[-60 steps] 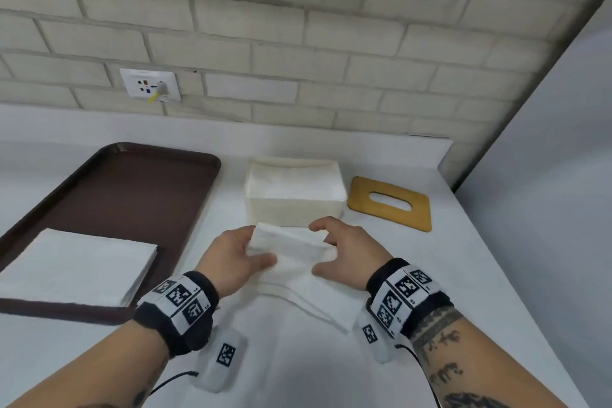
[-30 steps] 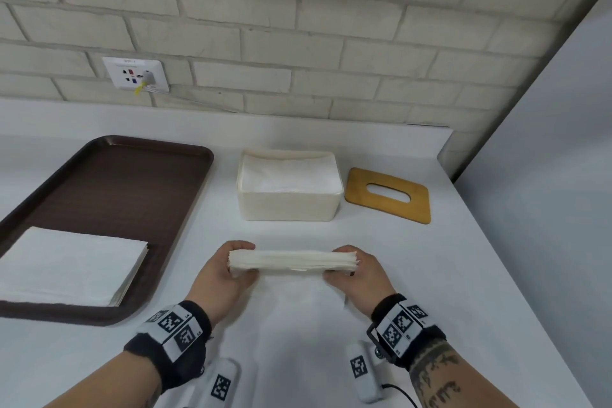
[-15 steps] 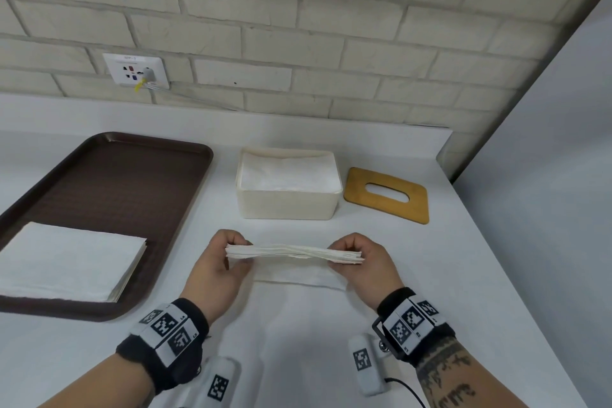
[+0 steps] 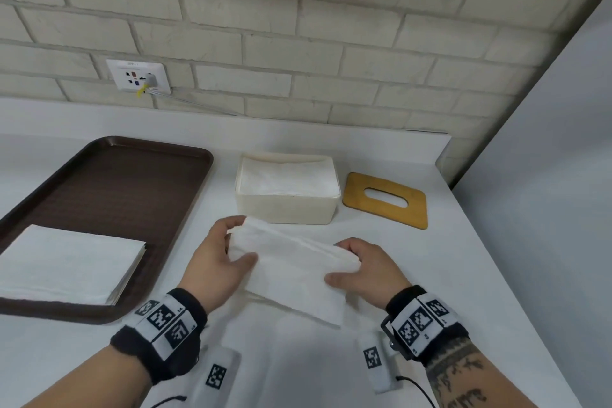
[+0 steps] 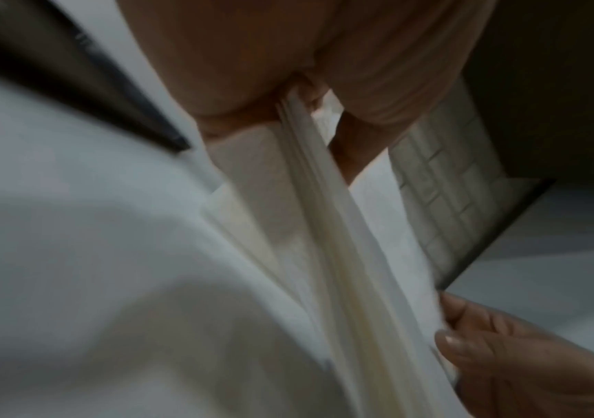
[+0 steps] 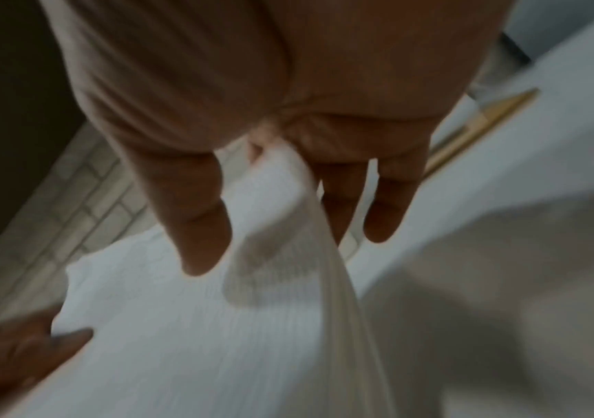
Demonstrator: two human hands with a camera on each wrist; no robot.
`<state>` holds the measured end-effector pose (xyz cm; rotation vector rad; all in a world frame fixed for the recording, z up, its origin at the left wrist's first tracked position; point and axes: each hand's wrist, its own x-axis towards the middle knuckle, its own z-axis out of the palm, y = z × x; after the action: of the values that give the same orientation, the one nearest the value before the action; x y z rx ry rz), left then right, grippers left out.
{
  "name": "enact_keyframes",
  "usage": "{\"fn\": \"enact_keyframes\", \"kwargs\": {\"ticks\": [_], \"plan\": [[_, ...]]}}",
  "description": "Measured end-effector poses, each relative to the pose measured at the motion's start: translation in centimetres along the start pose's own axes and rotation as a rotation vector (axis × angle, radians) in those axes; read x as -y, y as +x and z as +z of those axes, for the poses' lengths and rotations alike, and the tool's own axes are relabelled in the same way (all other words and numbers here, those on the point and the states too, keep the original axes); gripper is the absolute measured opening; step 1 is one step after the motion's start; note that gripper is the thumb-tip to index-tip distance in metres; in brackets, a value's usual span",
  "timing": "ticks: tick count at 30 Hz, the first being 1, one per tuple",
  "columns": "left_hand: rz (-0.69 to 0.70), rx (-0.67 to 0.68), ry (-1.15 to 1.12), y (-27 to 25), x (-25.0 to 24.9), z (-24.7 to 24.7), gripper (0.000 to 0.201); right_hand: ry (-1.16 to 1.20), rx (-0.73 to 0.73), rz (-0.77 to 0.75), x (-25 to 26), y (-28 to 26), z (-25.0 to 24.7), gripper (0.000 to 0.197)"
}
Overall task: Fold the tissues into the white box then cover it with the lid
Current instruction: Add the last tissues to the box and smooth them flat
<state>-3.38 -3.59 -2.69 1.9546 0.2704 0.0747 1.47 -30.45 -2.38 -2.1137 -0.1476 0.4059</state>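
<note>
Left of frame: brown tray [image 4: 109,182] with spare tissue stack [image 4: 66,263]; centre: left hand [image 4: 215,262] pinches one end of the folded tissues [image 4: 291,272], right hand [image 4: 364,270] pinches the other, bundle held above the counter just below the white box [image 4: 286,205], already part-filled; lid [image 4: 385,200] right of box, off. Risk: loose layers fan out or snag the rim on insertion; overfill could stop the lid seating.
</note>
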Motion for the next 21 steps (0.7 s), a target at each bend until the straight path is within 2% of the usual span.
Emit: {"fn": "enact_keyframes", "kwargs": {"ticks": [4, 6, 7, 9, 11, 13, 15, 19, 21], "plan": [[0.121, 0.153, 0.22, 0.4, -3.9, -1.0, 0.056, -0.173, 0.094, -0.107, 3.5, -0.3, 0.4, 0.062], [0.156, 0.175, 0.227, 0.6, -5.2, -1.0, 0.059, -0.161, 0.147, -0.134, 4.7, -0.3, 1.8, 0.053], [0.158, 0.141, 0.179, 0.7, -5.4, -0.9, 0.06, -0.107, 0.129, -0.142, 5.0, -0.2, 2.5, 0.042], [0.115, -0.013, -0.021, 0.8, -5.0, -0.7, 0.064, 0.06, 0.014, -0.131, 5.3, -0.1, 3.4, 0.025], [0.031, -0.096, -0.275, 0.4, -3.9, -0.1, 0.068, 0.241, -0.108, -0.105, 5.2, -0.1, 4.2, 0.02], [-0.044, -0.025, -0.403, -0.8, -2.8, 1.1, 0.057, 0.359, -0.161, -0.094, 5.2, -0.2, 4.9, 0.022], [-0.038, 0.038, -0.354, -2.1, -2.3, 2.4, 0.038, 0.388, -0.17, -0.114, 5.3, -0.4, 5.8, 0.026], [-0.01, -0.008, -0.351, -2.8, -2.5, 3.8, 0.027, 0.42, -0.135, -0.133, 5.0, -0.3, 6.9, 0.047], [-0.033, 0.008, -0.358, -2.9, -2.7, 4.2, 0.024, 0.454, -0.109, -0.082, 5.1, -0.2, 7.3, 0.046]]}}
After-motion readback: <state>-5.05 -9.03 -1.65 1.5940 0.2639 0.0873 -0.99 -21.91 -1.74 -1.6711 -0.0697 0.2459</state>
